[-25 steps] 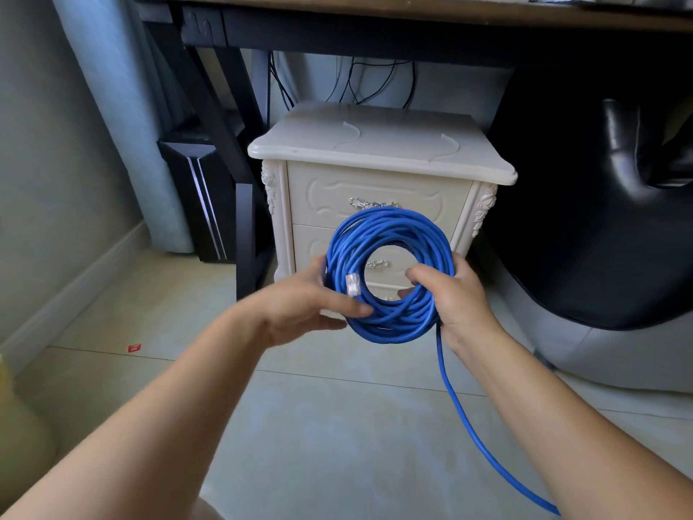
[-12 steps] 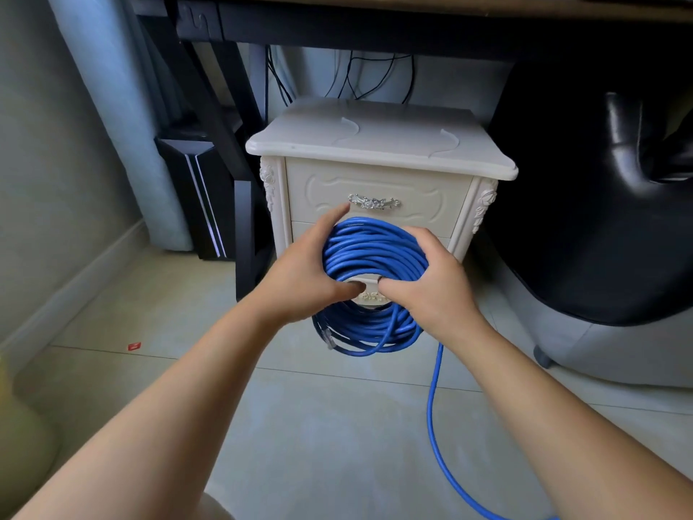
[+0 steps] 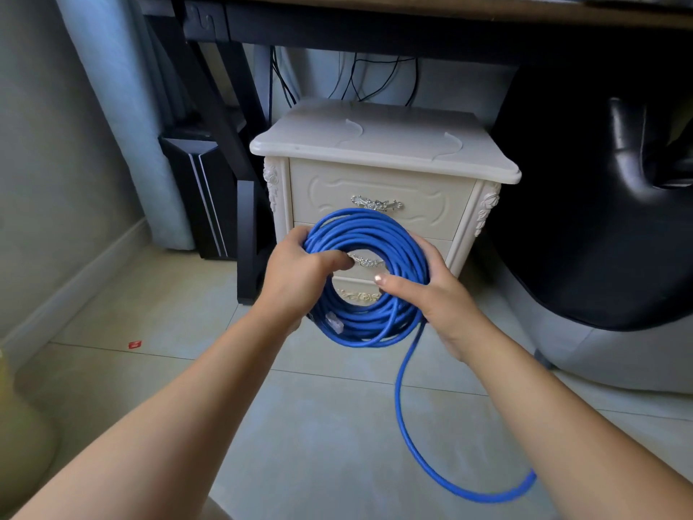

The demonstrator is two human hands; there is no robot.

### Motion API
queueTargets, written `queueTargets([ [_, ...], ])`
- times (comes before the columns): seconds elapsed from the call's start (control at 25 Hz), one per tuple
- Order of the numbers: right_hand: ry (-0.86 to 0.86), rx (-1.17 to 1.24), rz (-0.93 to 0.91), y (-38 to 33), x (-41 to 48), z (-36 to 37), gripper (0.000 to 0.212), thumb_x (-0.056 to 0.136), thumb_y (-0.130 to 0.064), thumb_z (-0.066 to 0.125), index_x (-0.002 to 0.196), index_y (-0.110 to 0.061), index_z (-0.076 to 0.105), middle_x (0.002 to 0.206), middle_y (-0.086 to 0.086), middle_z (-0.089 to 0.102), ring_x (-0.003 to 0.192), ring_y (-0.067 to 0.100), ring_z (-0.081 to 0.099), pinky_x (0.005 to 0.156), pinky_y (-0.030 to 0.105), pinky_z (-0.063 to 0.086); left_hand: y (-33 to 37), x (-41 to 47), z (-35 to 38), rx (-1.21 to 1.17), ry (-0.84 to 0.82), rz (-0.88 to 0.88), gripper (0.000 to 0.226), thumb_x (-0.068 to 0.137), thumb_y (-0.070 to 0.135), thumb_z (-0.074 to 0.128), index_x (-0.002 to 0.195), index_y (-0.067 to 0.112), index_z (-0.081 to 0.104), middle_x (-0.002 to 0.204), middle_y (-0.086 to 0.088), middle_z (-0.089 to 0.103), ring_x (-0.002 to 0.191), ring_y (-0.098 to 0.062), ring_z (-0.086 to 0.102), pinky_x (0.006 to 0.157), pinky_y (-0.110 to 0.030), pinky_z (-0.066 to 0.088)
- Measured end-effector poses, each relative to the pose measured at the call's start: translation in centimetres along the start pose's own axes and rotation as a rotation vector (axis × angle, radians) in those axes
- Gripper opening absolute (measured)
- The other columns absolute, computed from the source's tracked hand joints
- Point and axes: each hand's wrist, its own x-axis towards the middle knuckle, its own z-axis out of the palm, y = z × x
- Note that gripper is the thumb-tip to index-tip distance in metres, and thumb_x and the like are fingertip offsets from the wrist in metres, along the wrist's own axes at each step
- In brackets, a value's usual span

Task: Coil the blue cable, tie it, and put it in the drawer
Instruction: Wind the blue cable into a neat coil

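Pale floor tiles (image 3: 337,425) fill the lower half, with open room in front of the cabinet and leftward up to the skirting board. A dark desk (image 3: 375,31) crosses the top edge, and a black chair (image 3: 581,219), cut off by the frame, closes the right side. Between them stands a cream bedside cabinet (image 3: 375,152), its top drawer (image 3: 431,197) closed. A black computer tower (image 3: 202,204) stands left of it, partly behind the desk leg.

The blue cable (image 3: 375,234) is held in the air as a ring, covering part of the cabinet's lower front. The left hand (image 3: 300,279) grips the ring's left side, fingers curled through the hole. The right hand (image 3: 446,298) holds the right side, thumb stretched over the strands; its other fingers are mostly hidden behind. A loose tail (image 3: 403,407) hangs from the ring toward the floor, its end blurred. A clear plug (image 3: 335,323) sticks out at the lower left. A small red scrap (image 3: 135,344) lies on the tiles.
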Motion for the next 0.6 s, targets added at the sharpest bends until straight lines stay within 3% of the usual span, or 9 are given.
queueTargets([
  [0.2, 0.068, 0.187, 0.079, 1.1, 0.0, 1.4, 0.080, 0.064, -0.043, 0.083, 0.136, -0.043, 0.046, 0.118, -0.012, 0.067, 0.111, 0.016, 0.065, 0.099, 0.046, 0.052, -0.1, -0.6, 0.9, -0.170, 0.126, -0.086, 0.019, 0.074, 0.011, 0.071, 0.088, 0.014, 0.059, 0.072, -0.001, 0.055, 0.066, -0.018, 0.054, 0.061, -0.032, 0.044],
  [0.32, 0.052, 0.350, 0.129, 0.9, 0.0, 1.6, 0.071, 0.075, -0.031, 0.082, 0.137, -0.037, 0.047, 0.109, -0.005, 0.067, 0.101, 0.018, 0.068, 0.088, 0.045, 0.057, -0.2, -1.1, 1.5, -0.250, 0.185, -0.127, 0.017, 0.077, 0.012, 0.070, 0.089, 0.014, 0.058, 0.074, -0.002, 0.053, 0.067, -0.019, 0.053, 0.061, -0.032, 0.043],
  [0.44, 0.027, 0.402, 0.158, 0.9, -0.1, 1.9, 0.062, 0.081, -0.016, 0.078, 0.132, -0.035, 0.049, 0.104, 0.001, 0.067, 0.092, 0.021, 0.069, 0.087, 0.050, 0.057, -0.3, -1.6, 1.9, -0.310, 0.239, -0.171, 0.017, 0.079, 0.014, 0.068, 0.092, 0.015, 0.057, 0.076, -0.002, 0.053, 0.070, -0.020, 0.053, 0.064, -0.033, 0.043],
  [0.6, 0.239, 0.292, 0.160, 1.3, 0.4, 1.6, 0.048, 0.076, 0.005, 0.067, 0.115, -0.022, 0.057, 0.087, 0.006, 0.062, 0.081, 0.023, 0.063, 0.083, 0.046, 0.055, -0.7, -2.3, 2.3, -0.226, 0.098, -0.208, 0.027, 0.082, 0.020, 0.072, 0.104, 0.015, 0.057, 0.085, -0.003, 0.057, 0.076, -0.019, 0.058, 0.072, -0.035, 0.049],
])
